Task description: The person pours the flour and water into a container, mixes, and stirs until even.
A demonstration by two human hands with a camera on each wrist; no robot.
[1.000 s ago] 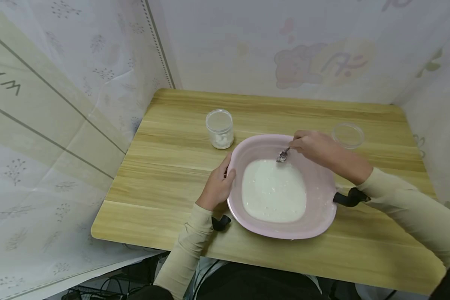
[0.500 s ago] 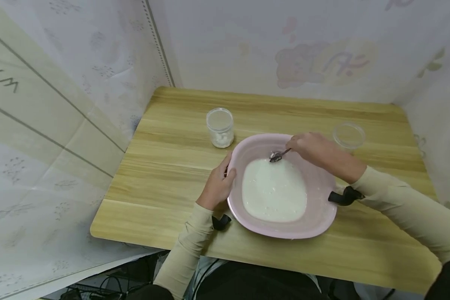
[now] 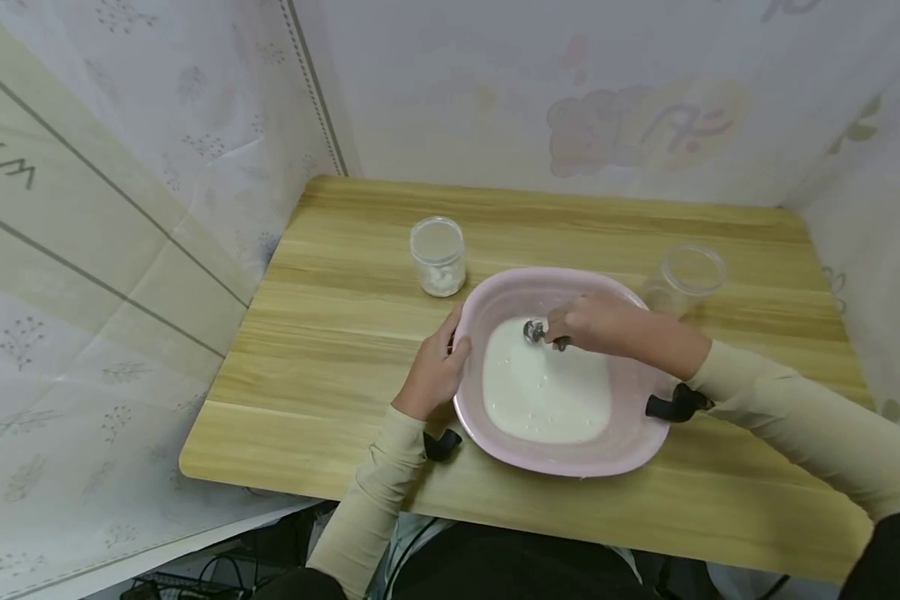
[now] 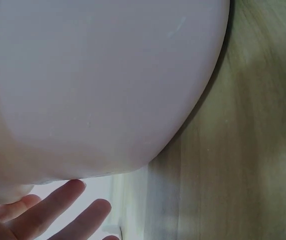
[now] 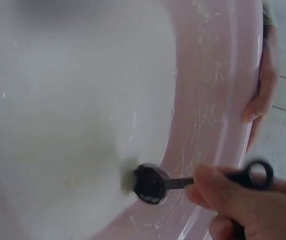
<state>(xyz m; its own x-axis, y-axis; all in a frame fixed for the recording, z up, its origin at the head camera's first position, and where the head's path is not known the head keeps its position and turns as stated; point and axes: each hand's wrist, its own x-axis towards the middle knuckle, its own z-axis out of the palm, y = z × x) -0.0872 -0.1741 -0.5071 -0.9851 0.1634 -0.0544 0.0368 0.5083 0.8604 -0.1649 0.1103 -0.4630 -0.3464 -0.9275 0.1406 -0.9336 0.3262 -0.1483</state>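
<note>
A pink plastic basin (image 3: 645,450) holds a pool of milky white liquid (image 3: 543,400). My left hand (image 3: 433,375) grips the basin at its left side, thumb at the rim. In the left wrist view the fingers (image 4: 47,210) lie along the outer wall. Over the basin, my right hand (image 3: 596,323) holds scissor-handled tongs (image 3: 534,331) with a round metal scoop head. In the right wrist view the tongs' head (image 5: 150,184) is close over the liquid near the wall, and a black ring handle (image 5: 259,175) shows beside the fingers.
A clear jar (image 3: 439,258) with white pieces in its bottom stands behind the basin's left side. Another clear jar (image 3: 690,275) stands behind the right forearm. The wooden table (image 3: 307,375) is bounded by patterned sheets (image 3: 457,92).
My right hand has moved left and toward me, bringing the tongs' head from the basin's far wall out over the liquid. The left hand stays at the rim.
</note>
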